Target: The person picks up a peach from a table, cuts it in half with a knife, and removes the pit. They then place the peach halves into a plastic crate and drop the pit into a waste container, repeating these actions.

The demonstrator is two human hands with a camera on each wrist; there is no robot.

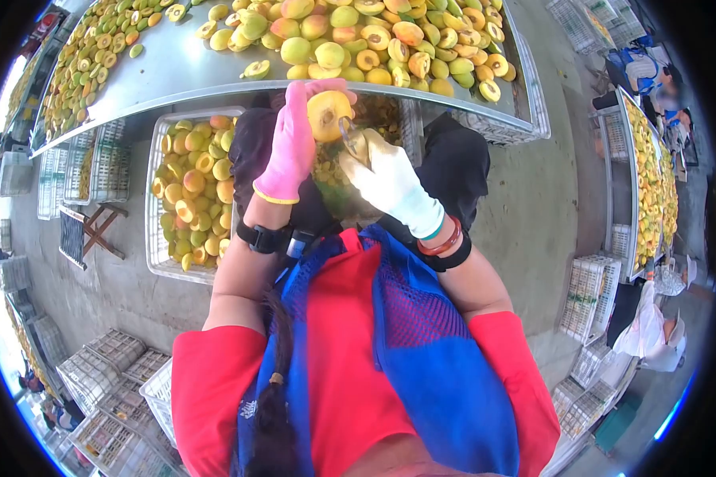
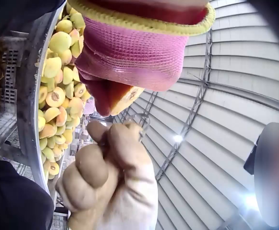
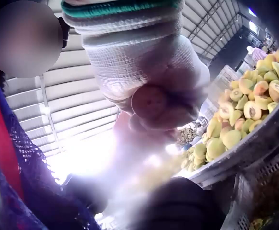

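Observation:
My left hand (image 1: 286,155), in a pink glove with a yellow cuff, holds a peach half (image 1: 328,117) with its orange-yellow cut face turned up. In the left wrist view part of that cut face (image 2: 130,98) shows below the pink glove. My right hand (image 1: 386,179), in a white glove, grips a small pitting tool with a curved metal end (image 1: 346,131) right at the fruit. The metal loop (image 2: 142,120) stands out past the curled fingers. A round handle end (image 3: 149,101) shows at the palm in the right wrist view.
A metal-topped table (image 1: 191,60) in front bears many whole and halved peaches (image 1: 330,54). Beside my left knee stands a white crate (image 1: 155,230) of peaches. Another crate with scraps sits between my knees under the table edge. A folding stool (image 1: 95,230) stands to the left.

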